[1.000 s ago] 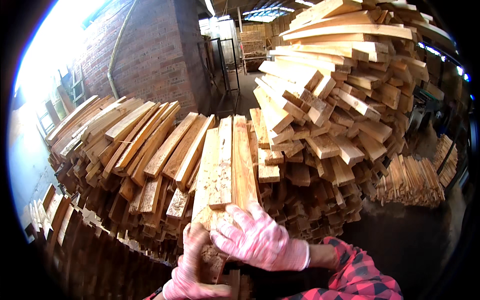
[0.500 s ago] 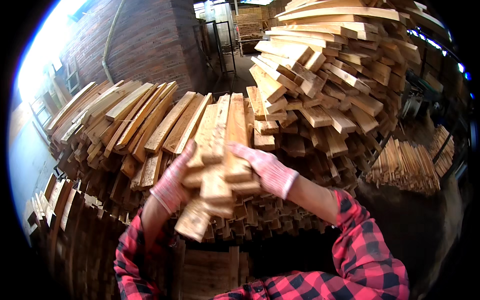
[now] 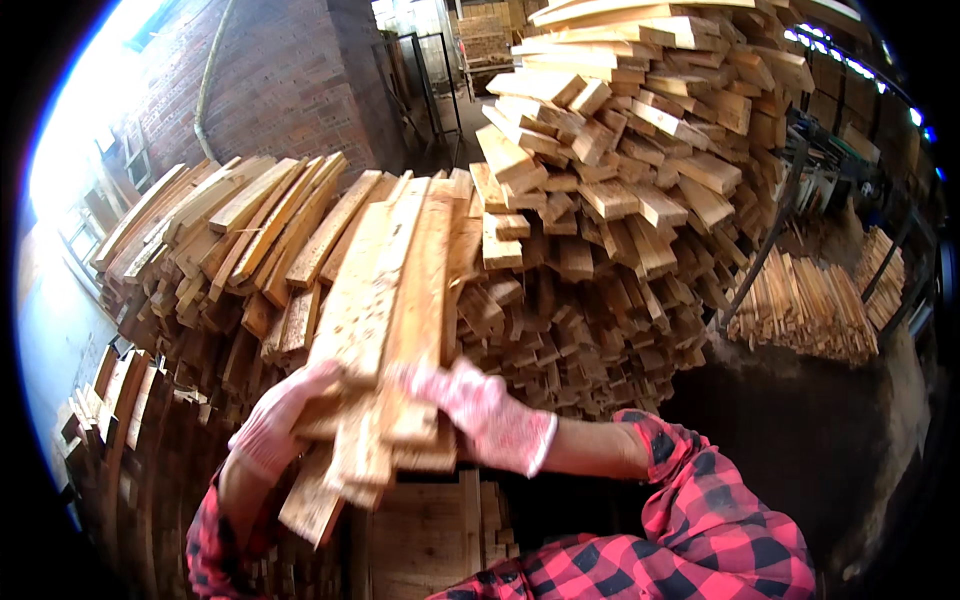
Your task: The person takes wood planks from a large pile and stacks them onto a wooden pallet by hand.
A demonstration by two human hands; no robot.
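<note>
Between my two gloved hands is a bundle of long wooden planks [image 3: 395, 290], stacked in uneven layers with their near ends staggered. My left hand [image 3: 285, 415], in a pinkish knitted glove, grips the bundle's left side, thumb over the top. On the right side my right hand [image 3: 490, 415] clasps the same planks, its fingers reaching over the upper face. The far ends of the planks rest on or just above the stack behind; I cannot tell which. The undersides of the planks and the fingertips below them are hidden.
A row of stacked planks [image 3: 215, 240] lies to the left. At the right rises a tall pile of boards [image 3: 640, 180], ends jutting toward me. Smaller plank stacks [image 3: 800, 310] stand farther right, beside dark metal posts. A brick wall [image 3: 270, 90] closes the back left.
Both hands have drawn the bundle toward me and slightly left, so more of the planks' length shows. The view has shifted a little too.
</note>
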